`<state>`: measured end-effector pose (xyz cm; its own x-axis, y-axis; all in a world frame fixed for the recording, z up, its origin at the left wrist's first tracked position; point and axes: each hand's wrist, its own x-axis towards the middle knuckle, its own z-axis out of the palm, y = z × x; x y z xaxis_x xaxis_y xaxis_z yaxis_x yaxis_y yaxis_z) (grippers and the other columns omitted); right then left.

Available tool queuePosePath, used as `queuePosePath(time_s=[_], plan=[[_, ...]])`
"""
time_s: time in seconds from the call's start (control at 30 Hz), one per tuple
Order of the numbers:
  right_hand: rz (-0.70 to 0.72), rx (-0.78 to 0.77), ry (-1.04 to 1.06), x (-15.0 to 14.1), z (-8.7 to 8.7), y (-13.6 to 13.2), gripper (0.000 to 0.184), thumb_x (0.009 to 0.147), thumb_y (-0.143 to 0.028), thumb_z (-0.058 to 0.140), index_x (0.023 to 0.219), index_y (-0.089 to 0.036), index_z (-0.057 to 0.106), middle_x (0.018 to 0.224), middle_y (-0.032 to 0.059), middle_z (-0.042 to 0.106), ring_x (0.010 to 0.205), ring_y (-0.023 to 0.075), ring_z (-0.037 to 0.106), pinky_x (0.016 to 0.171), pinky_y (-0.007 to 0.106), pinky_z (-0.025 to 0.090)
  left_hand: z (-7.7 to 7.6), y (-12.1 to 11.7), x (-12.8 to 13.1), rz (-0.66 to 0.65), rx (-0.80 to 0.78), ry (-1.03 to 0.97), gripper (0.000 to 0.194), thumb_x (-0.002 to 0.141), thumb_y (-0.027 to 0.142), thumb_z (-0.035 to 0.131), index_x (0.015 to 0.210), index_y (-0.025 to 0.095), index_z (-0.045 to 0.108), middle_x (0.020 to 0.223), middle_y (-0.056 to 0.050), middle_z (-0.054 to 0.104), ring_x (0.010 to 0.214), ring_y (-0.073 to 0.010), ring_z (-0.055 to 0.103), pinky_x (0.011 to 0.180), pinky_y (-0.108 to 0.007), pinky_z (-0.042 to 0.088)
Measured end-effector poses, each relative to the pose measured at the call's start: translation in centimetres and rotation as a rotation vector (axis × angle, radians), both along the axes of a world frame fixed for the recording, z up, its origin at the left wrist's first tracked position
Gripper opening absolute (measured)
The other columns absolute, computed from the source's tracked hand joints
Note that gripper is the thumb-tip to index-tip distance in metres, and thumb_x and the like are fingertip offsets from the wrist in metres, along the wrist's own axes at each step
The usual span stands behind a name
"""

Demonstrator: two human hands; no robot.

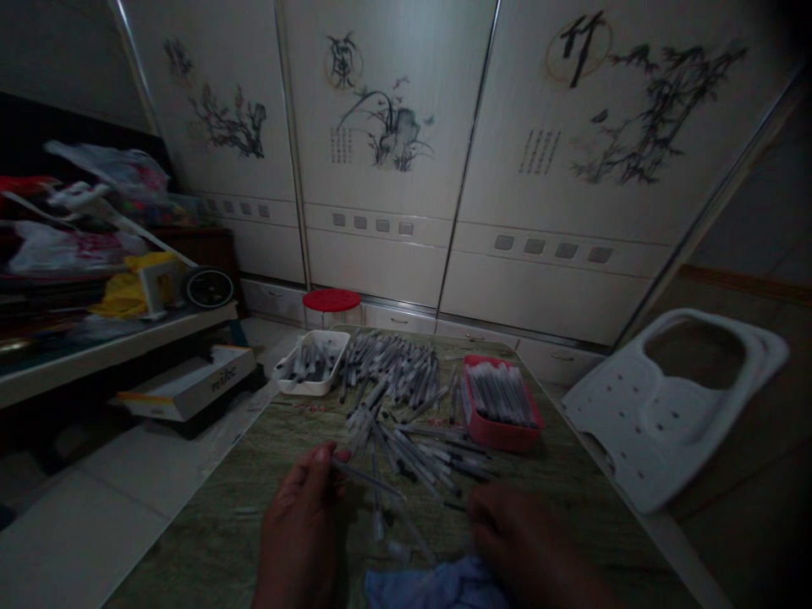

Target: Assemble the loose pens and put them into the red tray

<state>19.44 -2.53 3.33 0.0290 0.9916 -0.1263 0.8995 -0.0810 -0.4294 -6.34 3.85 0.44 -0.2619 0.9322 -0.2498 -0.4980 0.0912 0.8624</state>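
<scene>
My left hand [303, 516] pinches the end of a slim pen [368, 480], which points right over the table. My right hand [517, 529] is closed, blurred and low over the table; a short dark stick [454, 507] shows at its fingertips, and I cannot tell whether it is held. Between the hands lie a loose clear pen cap [398, 551] and a thin clear tube [419, 533]. A blue cloth [437, 585] lies at the near edge, beside my right hand. Just beyond is a heap of clear pens [412, 448] with dark ends.
A white tray [307, 387] of pens stands at the back left, a pink basket [506, 436] of upright pens at the right. Beyond the table [216, 516] are a red stool [331, 299], a white plastic chair [666, 423] and a cluttered shelf [114, 345].
</scene>
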Motion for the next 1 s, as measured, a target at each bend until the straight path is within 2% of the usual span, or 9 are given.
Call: queuePosePath(time_s=[0.2, 0.33, 0.47, 0.63, 0.8, 1.0], plan=[[-0.038, -0.020, -0.056, -0.4, -0.7, 0.4, 0.017, 0.079, -0.010, 0.060, 0.083, -0.022, 0.071, 0.087, 0.0047, 0.073, 0.078, 0.0214, 0.064, 0.064, 0.031, 0.027, 0.3, -0.2, 0.3, -0.021, -0.034, -0.028, 0.044, 0.076, 0.056, 0.088, 0.101, 0.021, 0.075, 0.092, -0.002, 0.075, 0.072, -0.0135, 0.062, 0.063, -0.022, 0.047], [-0.054, 0.016, 0.004, -0.2, -0.9, 0.5, 0.011, 0.085, -0.016, 0.061, 0.087, -0.021, 0.070, 0.095, 0.0069, 0.073, 0.086, 0.0244, 0.065, 0.070, 0.032, 0.035, 0.6, -0.2, 0.5, -0.022, -0.030, -0.052, 0.046, 0.072, 0.055, 0.091, 0.098, 0.020, 0.076, 0.090, -0.002, 0.075, 0.072, -0.0133, 0.062, 0.064, -0.022, 0.047], [-0.013, 0.052, 0.002, 0.2, -1.1, 0.5, 0.020, 0.092, -0.016, 0.052, 0.092, -0.021, 0.071, 0.098, 0.0073, 0.072, 0.091, 0.0255, 0.066, 0.077, 0.034, 0.038, 0.5, -0.3, 0.5, -0.013, -0.021, -0.036, 0.045, 0.074, 0.054, 0.090, 0.099, 0.020, 0.076, 0.091, -0.001, 0.074, 0.072, -0.0123, 0.061, 0.063, -0.020, 0.045], [-0.006, 0.028, -0.012, 0.7, -0.9, 0.2, 0.017, 0.085, -0.013, 0.056, 0.088, -0.021, 0.071, 0.094, 0.0057, 0.073, 0.086, 0.0243, 0.067, 0.072, 0.033, 0.035, 0.3, -0.1, 0.5, -0.028, -0.023, -0.041, 0.047, 0.072, 0.055, 0.091, 0.099, 0.020, 0.076, 0.089, -0.001, 0.074, 0.068, -0.0116, 0.058, 0.061, -0.021, 0.045], [0.004, 0.004, -0.055, 0.3, -1.2, 0.3, 0.019, 0.083, -0.010, 0.057, 0.087, -0.021, 0.072, 0.091, 0.0052, 0.072, 0.081, 0.0220, 0.065, 0.068, 0.031, 0.032, 0.3, -0.1, 0.6, -0.033, -0.012, -0.008, 0.047, 0.072, 0.056, 0.091, 0.098, 0.019, 0.077, 0.092, -0.002, 0.075, 0.073, -0.0133, 0.061, 0.064, -0.022, 0.047], [0.014, -0.040, -0.102, -0.2, -1.6, 0.7, 0.019, 0.083, -0.010, 0.058, 0.090, -0.021, 0.072, 0.097, 0.0064, 0.072, 0.087, 0.0228, 0.067, 0.070, 0.031, 0.033, 0.5, -0.4, 0.9, -0.064, -0.038, -0.061, 0.045, 0.075, 0.055, 0.089, 0.098, 0.020, 0.074, 0.089, 0.000, 0.072, 0.069, -0.0110, 0.057, 0.061, -0.020, 0.045]])
